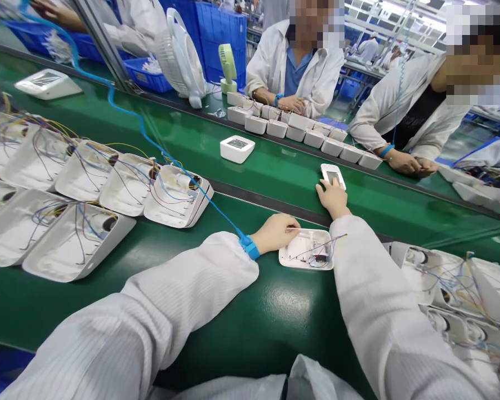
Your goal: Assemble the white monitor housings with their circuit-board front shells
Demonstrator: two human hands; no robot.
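My left hand (275, 232), with a blue strap at the wrist, closes its fingers on the upper left edge of an open white casing (306, 256). That casing lies on the green bench, with thin wires and a small dark part inside. Farther forward, my right hand (334, 197) reaches over the green conveyor with its fingers spread. Its fingertips touch a white device with a small screen (330, 172); whether they grip it is not clear.
Open white housings with wires stand in rows at left (173, 203) and right (425, 272). White devices (236, 149) lie on the conveyor (183, 130). A blue cord (139, 119) crosses the left side. Across sit people, a white fan (181, 58) and more casings.
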